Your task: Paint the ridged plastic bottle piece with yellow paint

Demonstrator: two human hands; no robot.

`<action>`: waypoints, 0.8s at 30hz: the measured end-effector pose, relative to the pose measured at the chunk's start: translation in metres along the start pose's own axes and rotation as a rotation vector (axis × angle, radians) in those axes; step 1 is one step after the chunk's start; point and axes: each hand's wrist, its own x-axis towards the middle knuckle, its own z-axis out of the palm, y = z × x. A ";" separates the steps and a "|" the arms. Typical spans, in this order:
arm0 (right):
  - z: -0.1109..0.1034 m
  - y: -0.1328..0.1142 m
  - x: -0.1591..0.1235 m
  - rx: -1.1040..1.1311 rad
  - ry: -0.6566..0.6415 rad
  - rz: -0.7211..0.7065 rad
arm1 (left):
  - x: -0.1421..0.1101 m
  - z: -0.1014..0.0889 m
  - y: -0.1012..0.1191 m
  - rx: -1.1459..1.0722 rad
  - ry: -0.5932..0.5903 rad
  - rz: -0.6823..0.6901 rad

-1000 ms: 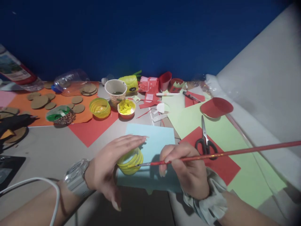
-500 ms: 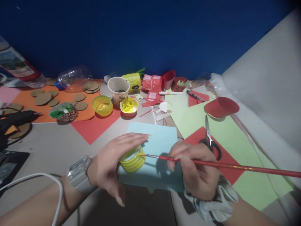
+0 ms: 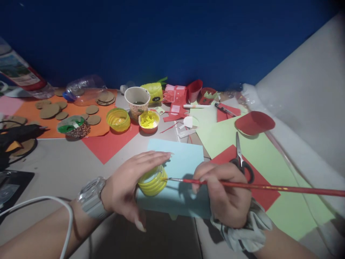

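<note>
On a light blue sheet (image 3: 185, 154) stands a short ribbed plastic cup (image 3: 153, 187), like a cut bottle end, coated in yellow paint. My left hand (image 3: 129, 178) curves round its left and far sides, steadying it; the fingers stretch along behind and the thumb stands apart on the near side. Pinched like a pen in my right hand (image 3: 225, 194) is a thin red paintbrush (image 3: 258, 186), its tip touching the cup's right wall. A small dish of yellow paint (image 3: 148, 121) and a patterned paper cup with dark liquid (image 3: 137, 100) stand behind.
Scissors (image 3: 239, 158) lie on red paper at the right, near a red paper tube (image 3: 254, 123). Cardboard discs (image 3: 50, 110), a clear bottle (image 3: 84, 91) and another yellow plastic cup (image 3: 118, 119) are at the left. A white cable (image 3: 67, 212) crosses my left forearm.
Both hands stay in nearly the same place, with the brush tip still on the cup. The brush's back end sits slightly higher, and the view has shifted a little.
</note>
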 end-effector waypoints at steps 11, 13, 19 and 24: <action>0.003 -0.001 0.000 -0.044 -0.166 -0.060 | -0.002 0.002 0.000 -0.017 0.001 -0.014; 0.001 0.001 0.000 -0.057 -0.133 -0.030 | 0.000 0.002 0.000 -0.024 0.005 -0.021; -0.002 0.000 0.007 -0.082 -0.058 0.008 | 0.001 0.001 0.004 -0.035 -0.005 -0.038; -0.002 -0.001 0.010 -0.110 -0.033 -0.027 | 0.001 -0.001 0.005 -0.031 -0.020 -0.046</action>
